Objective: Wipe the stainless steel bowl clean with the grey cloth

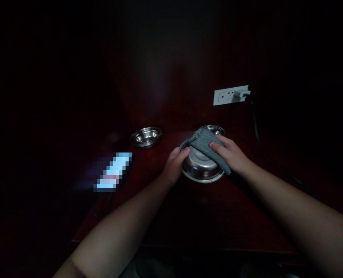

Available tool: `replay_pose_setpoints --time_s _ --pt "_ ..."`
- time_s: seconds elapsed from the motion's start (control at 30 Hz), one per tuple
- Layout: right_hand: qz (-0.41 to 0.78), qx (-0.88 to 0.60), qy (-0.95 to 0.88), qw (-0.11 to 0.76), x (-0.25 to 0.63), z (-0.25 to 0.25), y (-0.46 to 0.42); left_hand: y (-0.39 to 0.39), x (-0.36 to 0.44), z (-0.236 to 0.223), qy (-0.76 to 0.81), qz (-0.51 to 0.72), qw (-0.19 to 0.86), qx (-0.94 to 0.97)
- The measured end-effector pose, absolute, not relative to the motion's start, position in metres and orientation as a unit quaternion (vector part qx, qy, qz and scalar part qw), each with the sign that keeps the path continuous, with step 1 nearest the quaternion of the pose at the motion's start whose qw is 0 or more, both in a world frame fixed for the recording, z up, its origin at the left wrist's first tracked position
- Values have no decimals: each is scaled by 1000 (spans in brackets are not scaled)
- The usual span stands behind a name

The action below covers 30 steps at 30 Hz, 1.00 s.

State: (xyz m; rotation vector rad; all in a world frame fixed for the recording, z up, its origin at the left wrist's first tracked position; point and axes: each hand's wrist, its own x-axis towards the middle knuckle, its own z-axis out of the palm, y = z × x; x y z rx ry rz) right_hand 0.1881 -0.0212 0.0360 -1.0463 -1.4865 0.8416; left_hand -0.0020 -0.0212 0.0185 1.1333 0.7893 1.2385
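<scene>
Metal bowl (200,170) gleams over red table (208,220) in gloom, left grip (173,165) clamping it, right grip (232,155) clamping cloth (206,141).

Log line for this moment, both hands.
left hand: holds steel bowl | right hand: holds gray cloth against bowl | left side: stacked bowls

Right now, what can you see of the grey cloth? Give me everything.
The cloth is grey, with a textured weave and a speckled band along one edge. It looks folded and lies across the shiny metal bowl, one corner sticking out beyond it. The right hand grips it, thumb on top; a strip seems to reach the left hand.
</scene>
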Motion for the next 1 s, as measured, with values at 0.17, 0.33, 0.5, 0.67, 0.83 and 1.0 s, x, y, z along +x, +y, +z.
replay_pose_setpoints --time_s 0.17,0.33,0.5,0.67,0.83,1.0 --pt "352 -436 -633 534 189 36 -21 -21 -2 18 344 534 600 486" --pt "354 -431 -633 537 188 37 -22 -23 -1 19 339 538 604 482" --pt "362 -432 -629 535 187 38 -22 -22 -2 20 339 534 600 490" --pt "360 -437 -629 533 187 38 -22 -21 -2 17 339 532 600 492" --pt "364 -441 -624 532 188 38 -22 -21 -2 15 334 533 608 485" --pt "358 -444 -629 528 188 38 -22 -20 -2 15 334 533 608 484"
